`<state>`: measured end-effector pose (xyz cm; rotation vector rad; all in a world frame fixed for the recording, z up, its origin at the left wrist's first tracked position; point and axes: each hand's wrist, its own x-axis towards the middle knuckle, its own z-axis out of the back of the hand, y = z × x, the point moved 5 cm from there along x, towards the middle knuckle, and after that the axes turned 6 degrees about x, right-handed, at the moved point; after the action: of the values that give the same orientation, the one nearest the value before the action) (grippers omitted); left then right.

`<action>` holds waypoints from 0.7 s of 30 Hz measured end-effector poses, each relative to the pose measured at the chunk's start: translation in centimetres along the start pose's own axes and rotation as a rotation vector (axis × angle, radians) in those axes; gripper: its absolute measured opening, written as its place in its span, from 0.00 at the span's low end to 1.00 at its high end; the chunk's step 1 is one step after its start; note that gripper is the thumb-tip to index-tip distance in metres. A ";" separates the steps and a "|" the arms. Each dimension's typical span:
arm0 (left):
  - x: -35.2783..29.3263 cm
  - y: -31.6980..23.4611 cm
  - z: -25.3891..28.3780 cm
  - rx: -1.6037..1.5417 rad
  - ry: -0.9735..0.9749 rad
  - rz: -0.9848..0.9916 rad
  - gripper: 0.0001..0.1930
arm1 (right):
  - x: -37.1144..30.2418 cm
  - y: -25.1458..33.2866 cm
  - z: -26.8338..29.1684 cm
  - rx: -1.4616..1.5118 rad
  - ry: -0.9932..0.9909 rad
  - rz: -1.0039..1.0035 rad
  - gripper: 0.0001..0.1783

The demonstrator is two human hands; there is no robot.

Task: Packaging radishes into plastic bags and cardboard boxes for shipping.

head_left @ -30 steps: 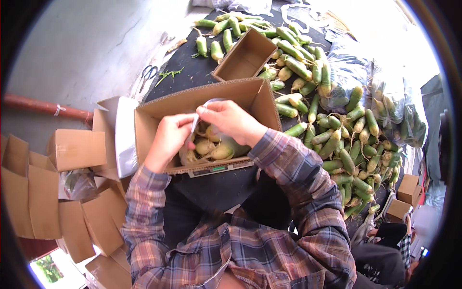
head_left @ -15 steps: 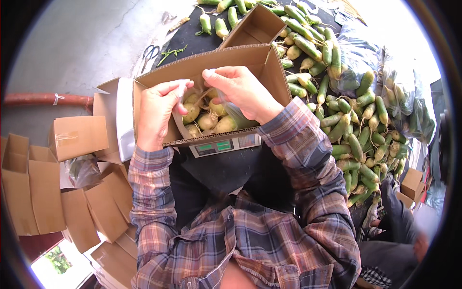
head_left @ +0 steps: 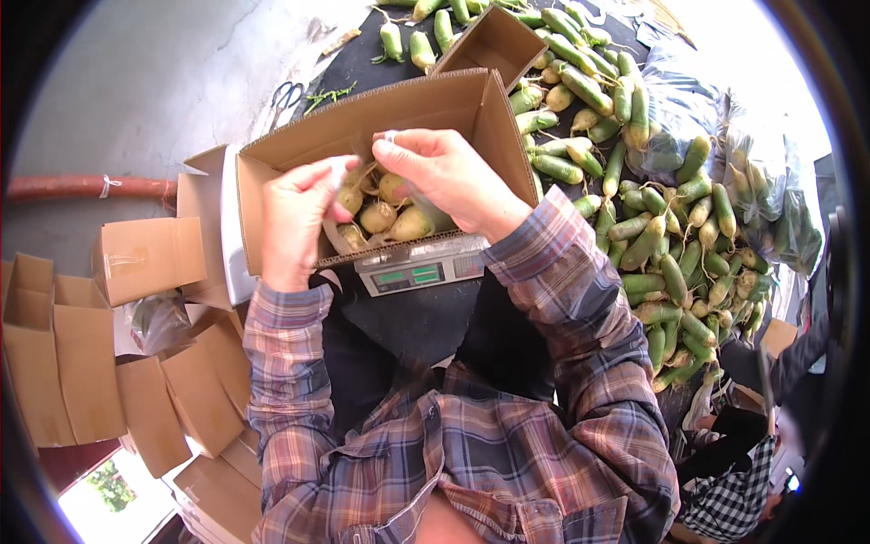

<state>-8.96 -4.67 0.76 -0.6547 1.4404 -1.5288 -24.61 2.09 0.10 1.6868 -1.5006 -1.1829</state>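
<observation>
Where the hands meet plastic: left hand (head_left: 297, 214) pinches one side of a clear bag (head_left: 330, 238) between thumb and fingers; right hand (head_left: 450, 181) pinches the opposite side; fingertips well short of touching each other.
Bagged radishes (head_left: 410, 225): in the bag, below the fingertips and between the hands, pale ends showing.
Radish axis: the near right one appears to run rightward under the right hand; others foreshortened, cannot tell.
Nearer hand: no clear winner; left fingertips just beside the leftmost radishes, right palm above the rightmost.
Carton (head_left: 426, 104): open, around the bag; long axis crosswise, right end slanting away.
Scale (head_left: 408, 275): panel juts from under the carton's near edge.
Loose radishes (head_left: 675, 272): heaped right of the carton.
Small box (head_left: 498, 41): open, at the carton's far side.
</observation>
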 end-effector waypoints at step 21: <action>0.4 2.0 -2.0 0.379 0.182 -0.038 0.05 | 5.9 -3.5 0.1 -0.516 0.174 -0.027 0.22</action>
<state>-10.36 -3.91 -1.62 -0.3222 1.2233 -1.8670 -23.33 -2.93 -4.36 1.4136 -0.9636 -1.2665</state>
